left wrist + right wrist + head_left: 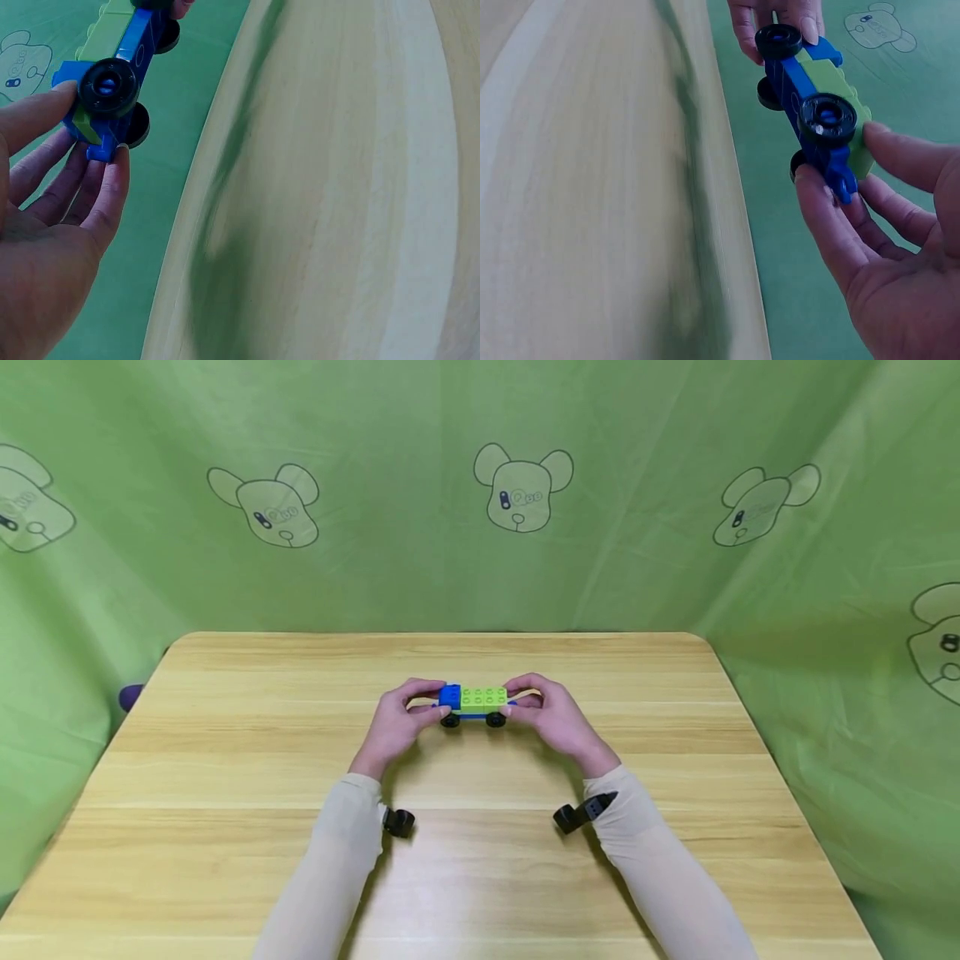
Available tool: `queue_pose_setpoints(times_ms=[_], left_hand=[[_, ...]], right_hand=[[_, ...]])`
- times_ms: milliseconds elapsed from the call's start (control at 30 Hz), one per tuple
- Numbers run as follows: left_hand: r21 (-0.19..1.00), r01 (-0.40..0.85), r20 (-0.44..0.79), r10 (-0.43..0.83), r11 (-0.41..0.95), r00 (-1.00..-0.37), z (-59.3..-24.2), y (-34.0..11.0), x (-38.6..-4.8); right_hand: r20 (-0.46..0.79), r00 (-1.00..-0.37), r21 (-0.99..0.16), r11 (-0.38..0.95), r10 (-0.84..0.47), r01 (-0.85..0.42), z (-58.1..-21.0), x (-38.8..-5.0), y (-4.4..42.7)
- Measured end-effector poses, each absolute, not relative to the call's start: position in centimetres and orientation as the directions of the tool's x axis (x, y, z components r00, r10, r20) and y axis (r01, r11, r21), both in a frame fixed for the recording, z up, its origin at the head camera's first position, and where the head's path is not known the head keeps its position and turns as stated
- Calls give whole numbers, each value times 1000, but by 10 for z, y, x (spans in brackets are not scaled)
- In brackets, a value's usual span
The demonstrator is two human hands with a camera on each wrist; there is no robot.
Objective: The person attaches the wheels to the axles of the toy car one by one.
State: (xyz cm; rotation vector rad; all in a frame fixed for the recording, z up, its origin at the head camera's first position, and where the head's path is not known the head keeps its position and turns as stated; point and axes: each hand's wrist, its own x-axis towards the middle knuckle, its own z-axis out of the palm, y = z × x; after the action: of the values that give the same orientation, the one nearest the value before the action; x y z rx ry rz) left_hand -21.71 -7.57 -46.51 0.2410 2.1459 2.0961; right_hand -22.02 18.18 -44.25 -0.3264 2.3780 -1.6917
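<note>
Between both hands is a toy block car (483, 700) with a blue base, light green studded bricks, a blue brick at its left end and black wheels. My left hand (397, 718) pinches the blue left end, thumb on the near side and fingers behind. At the green right end, my right hand (558, 717) grips it the same way. In the left wrist view the car (135, 41) shows its wheeled side and a blue end hook. The right wrist view shows the car (825, 79) held off the wooden table, with a blue coupling at its end.
A light wooden table (480, 877) lies beneath the hands. Green cloth (420, 577) printed with bear heads hangs behind it and along the sides. Something purple (131, 697) shows past the table's left edge. Each wrist carries a black camera (400, 823).
</note>
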Motion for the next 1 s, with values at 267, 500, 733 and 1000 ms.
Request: queue_pose_setpoints(times_ms=[267,500,733,1000], left_hand=[[986,119,97,185,114,-978,-470,-75,-229],[967,145,107,182,211,-978,-468,-74,-241],[961,102,59,169,256,-984,-467,-71,-251],[938,58,5,152,343,-988,-472,-70,-269]], right_hand=[[6,-970,-905,412,-242,-108,-443,-229,177],[14,-973,-860,494,-230,-129,-442,-242,175],[-6,-971,-862,494,-238,-116,-447,-258,178],[-19,-970,-846,521,-244,-114,-452,-274,173]])
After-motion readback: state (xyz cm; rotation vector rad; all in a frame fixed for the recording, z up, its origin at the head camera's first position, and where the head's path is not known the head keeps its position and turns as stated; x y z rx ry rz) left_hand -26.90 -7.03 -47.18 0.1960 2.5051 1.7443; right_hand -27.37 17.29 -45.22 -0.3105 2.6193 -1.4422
